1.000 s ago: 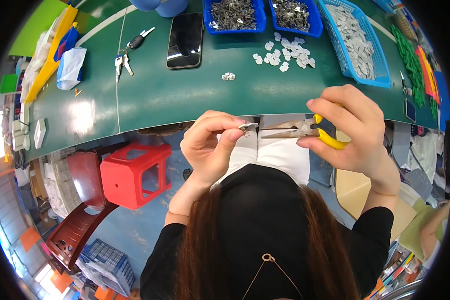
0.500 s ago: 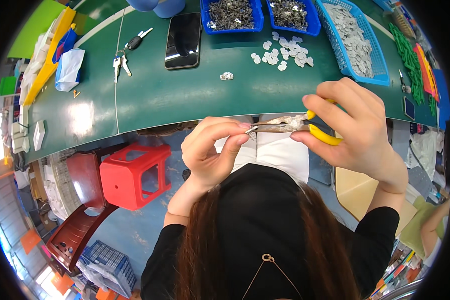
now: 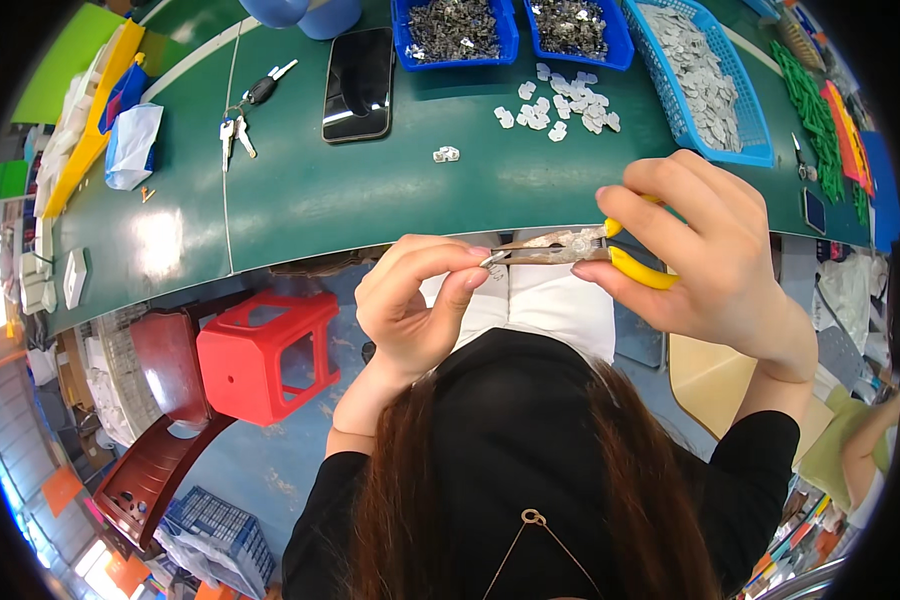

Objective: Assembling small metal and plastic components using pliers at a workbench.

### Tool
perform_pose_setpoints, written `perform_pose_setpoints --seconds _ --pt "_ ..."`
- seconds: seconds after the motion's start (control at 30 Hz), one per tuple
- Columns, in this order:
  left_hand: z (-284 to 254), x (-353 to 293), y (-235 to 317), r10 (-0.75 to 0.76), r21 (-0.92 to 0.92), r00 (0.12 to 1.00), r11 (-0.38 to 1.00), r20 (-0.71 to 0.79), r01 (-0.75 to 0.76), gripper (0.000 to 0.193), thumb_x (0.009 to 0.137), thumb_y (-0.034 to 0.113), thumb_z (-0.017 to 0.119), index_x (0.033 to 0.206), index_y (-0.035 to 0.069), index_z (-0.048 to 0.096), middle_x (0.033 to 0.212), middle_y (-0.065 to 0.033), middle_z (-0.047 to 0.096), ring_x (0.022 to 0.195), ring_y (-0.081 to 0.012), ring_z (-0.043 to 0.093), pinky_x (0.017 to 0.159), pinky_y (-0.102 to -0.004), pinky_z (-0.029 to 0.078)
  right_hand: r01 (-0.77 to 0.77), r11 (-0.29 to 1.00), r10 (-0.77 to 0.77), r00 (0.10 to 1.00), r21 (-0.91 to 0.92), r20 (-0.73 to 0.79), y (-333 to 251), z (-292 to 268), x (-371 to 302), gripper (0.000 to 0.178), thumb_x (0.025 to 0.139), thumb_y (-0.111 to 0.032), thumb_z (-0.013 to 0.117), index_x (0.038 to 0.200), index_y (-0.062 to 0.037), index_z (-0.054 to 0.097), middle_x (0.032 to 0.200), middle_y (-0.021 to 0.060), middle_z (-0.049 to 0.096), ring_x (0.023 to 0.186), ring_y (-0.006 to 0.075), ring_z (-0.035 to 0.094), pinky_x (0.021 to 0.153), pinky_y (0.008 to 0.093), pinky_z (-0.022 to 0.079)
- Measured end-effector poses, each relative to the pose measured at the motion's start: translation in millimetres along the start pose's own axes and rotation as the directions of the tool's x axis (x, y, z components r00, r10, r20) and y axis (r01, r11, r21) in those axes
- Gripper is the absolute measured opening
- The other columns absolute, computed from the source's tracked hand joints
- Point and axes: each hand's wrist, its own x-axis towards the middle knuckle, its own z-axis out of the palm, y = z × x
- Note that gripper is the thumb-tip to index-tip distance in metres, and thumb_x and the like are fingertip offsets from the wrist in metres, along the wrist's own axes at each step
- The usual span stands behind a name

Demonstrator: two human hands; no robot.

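Observation:
My right hand [image 3: 695, 240] is closed round the yellow handles of a pair of long-nose pliers [image 3: 555, 246], held level just off the table's near edge. A small silvery metal piece [image 3: 493, 259] is pinched between the thumb and forefinger of my left hand [image 3: 415, 295]. The tips of the pliers meet this piece; whether the jaws grip it is too small to tell. On the table [image 3: 320, 200] ahead of my hands lies a small whitish assembled part [image 3: 446, 154]. Beyond it several flat pale pieces [image 3: 570, 103] are scattered.
Two blue bins [image 3: 456, 50] of dark metal parts and a light-blue basket [image 3: 747, 145] of pale pieces line the far side. A phone [image 3: 358, 85] and keys [image 3: 236, 132] lie leftward. A red stool [image 3: 235, 370] stands on the floor at left.
The table and its things have shifted slightly left in the picture. Both hands and the pliers stay together, a little further left; the small piece appears slightly turned.

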Motion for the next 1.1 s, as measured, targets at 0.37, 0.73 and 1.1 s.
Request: perform_pose_setpoints --seconds 0.37,0.73,1.1 --pt "-1.8 0.5 -1.8 0.013 0.017 1.000 1.000 0.005 -0.014 0.013 0.074 -0.006 0.069 0.085 -0.001 0.064 0.080 -0.0103 0.066 0.073 -0.0176 0.063 0.065 -0.0255 0.050 0.015 0.999 -0.015 1.000 -0.032 -0.016 -1.0 2.7 0.9 0.047 0.053 -0.021 0.082 0.090 -0.0004 0.060 0.085 0.0108 0.057 0.067 0.0249 0.057 0.057 0.0319 0.046" --pt "-2.6 4.0 -1.0 0.003 0.067 0.999 0.998 0.034 -0.005 0.012 0.074 -0.006 0.069 0.083 -0.002 0.063 0.080 -0.0095 0.066 0.071 -0.0182 0.061 0.065 -0.0261 0.048 0.020 0.999 -0.021 0.999 -0.039 -0.031 2.6 4.9 0.2 0.045 0.054 -0.023 0.082 0.088 -0.0028 0.060 0.083 0.0078 0.056 0.065 0.0224 0.055 0.053 0.0311 0.045" --pt "0.5 -3.8 -19.0 -0.146 -0.094 0.989 0.985 -0.012 0.145 0.012 0.088 0.007 0.061 0.089 -0.005 0.059 0.084 -0.0083 0.058 0.073 -0.0139 0.058 0.067 -0.0237 0.048 -0.149 0.988 0.154 0.980 0.050 -0.129 11.1 23.2 -19.1 0.036 0.067 -0.033 0.078 0.084 -0.0071 0.061 0.082 0.0048 0.056 0.069 0.0211 0.058 0.055 0.0295 0.047"
